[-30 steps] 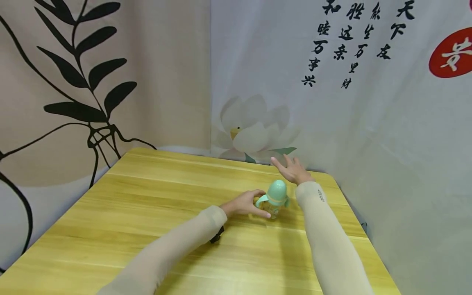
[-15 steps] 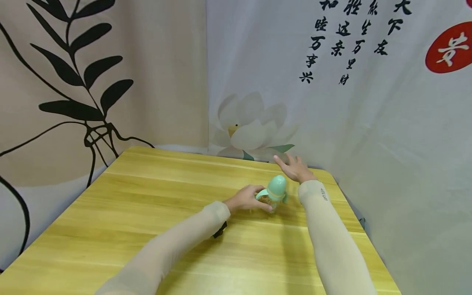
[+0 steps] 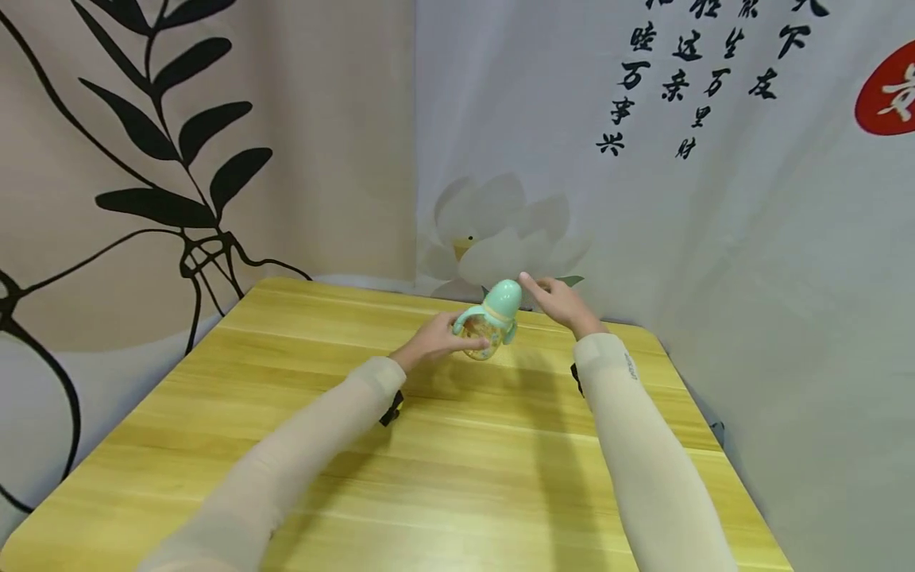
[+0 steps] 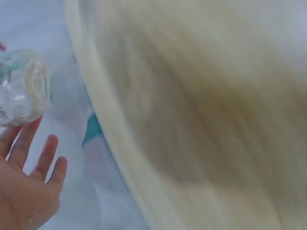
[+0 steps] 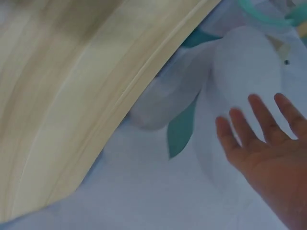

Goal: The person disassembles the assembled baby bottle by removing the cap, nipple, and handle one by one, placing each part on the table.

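Observation:
A baby bottle (image 3: 486,327) with a mint-green domed cap (image 3: 503,298) and two mint handles is raised over the far part of the table, tilted with its cap up and to the right. My left hand (image 3: 434,338) grips it from the left, thumb across its clear body. In the left wrist view the bottle's transparent base (image 4: 37,86) shows beside the left fingers (image 4: 45,158). Just right of the cap is my right hand (image 3: 561,306), its thumb close to it. The right wrist view shows those fingers (image 5: 261,117) spread and holding nothing, with a mint handle (image 5: 264,17) above them.
The wooden table (image 3: 429,485) has its far edge just behind the hands. Beyond it hangs a pale curtain (image 3: 750,238) printed with a flower and dark characters; a beige one (image 3: 343,143) with dark leaves is at left. Dark straps circle both wrists.
My left hand has lifted the baby bottle up and to the left from low over the table. My right hand has shifted slightly up and left, toward the cap.

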The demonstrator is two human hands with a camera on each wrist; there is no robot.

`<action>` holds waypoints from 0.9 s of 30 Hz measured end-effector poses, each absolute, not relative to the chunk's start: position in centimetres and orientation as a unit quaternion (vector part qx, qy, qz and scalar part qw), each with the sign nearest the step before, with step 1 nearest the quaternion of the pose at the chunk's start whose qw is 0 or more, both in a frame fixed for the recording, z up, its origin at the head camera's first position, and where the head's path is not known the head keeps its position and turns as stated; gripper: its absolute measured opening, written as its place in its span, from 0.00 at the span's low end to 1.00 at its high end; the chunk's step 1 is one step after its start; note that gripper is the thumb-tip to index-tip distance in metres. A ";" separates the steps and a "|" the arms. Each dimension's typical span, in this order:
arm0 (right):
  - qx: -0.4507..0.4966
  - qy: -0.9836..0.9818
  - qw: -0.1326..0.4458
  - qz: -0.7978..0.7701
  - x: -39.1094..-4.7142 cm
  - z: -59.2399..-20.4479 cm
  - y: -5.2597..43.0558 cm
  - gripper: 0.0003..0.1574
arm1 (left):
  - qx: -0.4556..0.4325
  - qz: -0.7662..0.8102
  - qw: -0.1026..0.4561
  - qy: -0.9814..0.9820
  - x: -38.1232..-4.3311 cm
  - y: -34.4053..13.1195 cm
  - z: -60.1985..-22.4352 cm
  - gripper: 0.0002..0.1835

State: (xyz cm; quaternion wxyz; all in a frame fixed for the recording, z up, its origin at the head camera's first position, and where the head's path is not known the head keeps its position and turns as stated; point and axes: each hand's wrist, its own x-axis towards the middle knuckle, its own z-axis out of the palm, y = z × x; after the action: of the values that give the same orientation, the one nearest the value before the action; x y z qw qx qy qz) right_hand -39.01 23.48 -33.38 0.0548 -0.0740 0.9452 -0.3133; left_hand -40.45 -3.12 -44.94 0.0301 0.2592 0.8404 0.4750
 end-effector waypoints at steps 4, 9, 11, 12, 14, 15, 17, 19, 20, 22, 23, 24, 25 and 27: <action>-0.092 0.932 0.069 -0.343 -39.1 -33.7 22.0 0.60 | 0.226 0.490 0.010 0.842 -41.1 -6.4 -43.7 0.37; -0.113 0.907 0.077 -0.399 -39.6 -34.9 20.2 0.57 | 0.209 0.480 -0.006 0.852 -41.3 -9.0 -43.4 0.39; -0.117 0.902 0.072 -0.410 -39.7 -35.3 19.5 0.57 | 0.207 0.469 -0.012 0.859 -41.3 -9.6 -43.6 0.36; -0.119 0.900 0.067 -0.413 -39.8 -35.4 19.2 0.58 | 0.206 0.466 -0.013 0.860 -41.2 -9.9 -43.6 0.34; -0.117 0.900 0.056 -0.416 -39.9 -35.5 19.0 0.58 | 0.204 0.460 -0.014 0.864 -41.2 -9.9 -43.7 0.32; -0.116 0.900 0.053 -0.418 -39.9 -35.5 18.9 0.58 | 0.203 0.459 -0.014 0.865 -41.2 -9.8 -43.8 0.31; -0.114 0.901 0.047 -0.416 -39.9 -35.4 18.6 0.59 | 0.202 0.454 -0.013 0.868 -41.2 -9.8 -43.8 0.31; -0.109 0.903 0.047 -0.413 -39.8 -35.3 18.4 0.59 | 0.205 0.451 -0.008 0.869 -41.2 -9.7 -43.7 0.32; -0.106 0.905 0.047 -0.408 -39.8 -35.2 18.3 0.60 | 0.208 0.448 -0.007 0.869 -41.2 -9.6 -43.7 0.32; -0.101 0.912 0.049 -0.394 -39.8 -35.3 18.0 0.60 | 0.216 0.444 -0.004 0.870 -41.2 -9.5 -43.6 0.33; -0.098 0.915 0.049 -0.389 -39.7 -35.4 17.9 0.60 | 0.221 0.441 -0.003 0.870 -41.2 -9.3 -43.6 0.33; -0.098 0.917 0.050 -0.383 -39.7 -35.4 17.8 0.60 | 0.226 0.440 -0.004 0.869 -41.2 -9.2 -43.5 0.33; -0.098 0.918 0.048 -0.381 -39.7 -35.6 17.6 0.60 | 0.231 0.436 -0.006 0.870 -41.2 -9.1 -43.6 0.34; -0.099 0.917 0.041 -0.385 -39.8 -35.9 17.2 0.59 | 0.242 0.427 -0.007 0.871 -41.3 -8.8 -43.6 0.35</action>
State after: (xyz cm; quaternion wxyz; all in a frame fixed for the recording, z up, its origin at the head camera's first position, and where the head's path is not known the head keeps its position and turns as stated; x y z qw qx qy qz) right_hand -39.78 17.24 -35.91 0.0410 -0.0990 0.9166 -0.3852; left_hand -41.31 -8.84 -43.62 -0.0074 0.2424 0.8711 0.4271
